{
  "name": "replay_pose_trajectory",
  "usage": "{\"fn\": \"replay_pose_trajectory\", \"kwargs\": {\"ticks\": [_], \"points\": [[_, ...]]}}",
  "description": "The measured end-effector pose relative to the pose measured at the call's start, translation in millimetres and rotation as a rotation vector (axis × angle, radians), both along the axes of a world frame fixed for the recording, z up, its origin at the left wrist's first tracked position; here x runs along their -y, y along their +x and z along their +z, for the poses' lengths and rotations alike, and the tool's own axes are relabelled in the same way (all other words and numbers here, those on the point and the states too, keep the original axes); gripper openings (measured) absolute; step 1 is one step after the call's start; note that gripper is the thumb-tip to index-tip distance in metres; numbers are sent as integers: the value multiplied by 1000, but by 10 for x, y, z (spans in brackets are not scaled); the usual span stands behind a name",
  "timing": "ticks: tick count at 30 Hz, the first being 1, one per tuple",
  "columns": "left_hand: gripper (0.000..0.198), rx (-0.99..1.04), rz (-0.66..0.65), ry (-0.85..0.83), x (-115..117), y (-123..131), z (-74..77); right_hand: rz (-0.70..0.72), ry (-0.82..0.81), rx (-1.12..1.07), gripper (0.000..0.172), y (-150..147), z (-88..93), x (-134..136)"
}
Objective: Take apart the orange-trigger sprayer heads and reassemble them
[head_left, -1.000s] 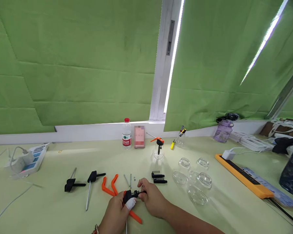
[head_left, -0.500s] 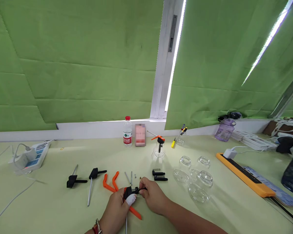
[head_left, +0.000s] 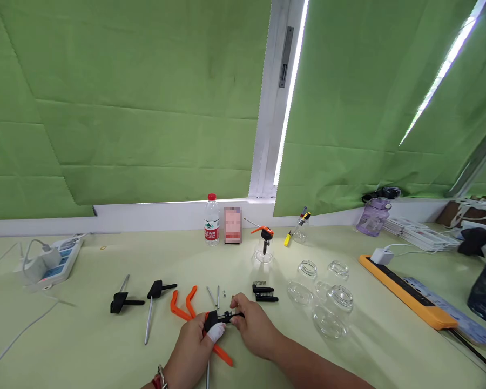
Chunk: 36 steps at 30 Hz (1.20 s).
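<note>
1. Grip first: left hand (head_left: 191,341) is wrapped around the chunky end of a black part (head_left: 210,321), thumb over the near side. That thumb has a white wrap (head_left: 216,332) on it.

2. Right hand (head_left: 254,328) has its fingertips pinched at the thin right end of the same part. Can't really tell if there's a separate little bit tucked in there, the fingers hide it.

3. Key relation imo: the black part sits right between the two hands, above the near-middle of the table (head_left: 105,351). Long axis runs left to right, right end maybe a touch farther. Neither hand is nearer, both are on it.

4. Pose-wise, left forearm comes in from the near edge with the hand angled far and right; right forearm reaches in from the near right, hand pointing left.

5. Around them: orange handles (head_left: 180,310) poke out far-left of the left hand, an orange strip (head_left: 223,356) on the near side. Metal pins (head_left: 218,297) lie just beyond, spring-topped black pieces (head_left: 266,297) farther right.
</note>
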State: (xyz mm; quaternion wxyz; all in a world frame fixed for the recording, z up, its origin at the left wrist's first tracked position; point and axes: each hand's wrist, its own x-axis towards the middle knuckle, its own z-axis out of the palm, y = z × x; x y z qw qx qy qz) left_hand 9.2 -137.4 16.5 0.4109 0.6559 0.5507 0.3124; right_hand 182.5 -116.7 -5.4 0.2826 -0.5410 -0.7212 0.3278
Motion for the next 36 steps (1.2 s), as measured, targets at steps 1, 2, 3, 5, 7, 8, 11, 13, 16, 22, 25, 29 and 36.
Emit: {"fn": "replay_pose_trajectory", "kwargs": {"ticks": [1, 2, 3, 5, 7, 8, 11, 13, 16, 22, 25, 29, 36], "points": [[33, 13, -2, -10, 1, 2, 6, 4, -1, -1, 17, -1, -3, 2], [33, 29, -7, -19, 1, 3, 12, 5, -2, -1, 16, -2, -5, 3], [33, 45, -10, -26, 1, 5, 19, 1, 0, 2, 14, -3, -8, 4], [32, 66, -13, -29, -2, 7, 29, -6, -1, -7, 13, -3, -11, 2], [31, 55, -5, -28, -10, 7, 30, -5, -9, -27, 17, -3, -11, -2], [31, 43, 0, -26, -14, 6, 28, -2, -13, -32, 18, -4, -10, -4], [31, 16, 4, -13, -20, 2, 20, 0, -24, -21, 17, -8, -5, -6], [31, 3, 8, -4, -15, 1, 21, -14, -15, -8, 16, -13, -3, 1], [33, -14, 14, 3, 4, -2, 29, -42, 28, 5, 15, -12, 1, 18], [32, -21, 70, 7, 28, -46, 14, 4, 19, -47, 9, 32, 67, 56], [29, -6, 97, 18, 28, -86, 23, 45, -37, -106, 9, 83, 98, 85], [27, -8, 79, 7, 23, -140, 70, 50, -112, -176, 8, 240, 96, 120], [28, -348, -2, 5, 27, -189, 113, -235, 7, -10, 11, 683, 82, 146]]}}
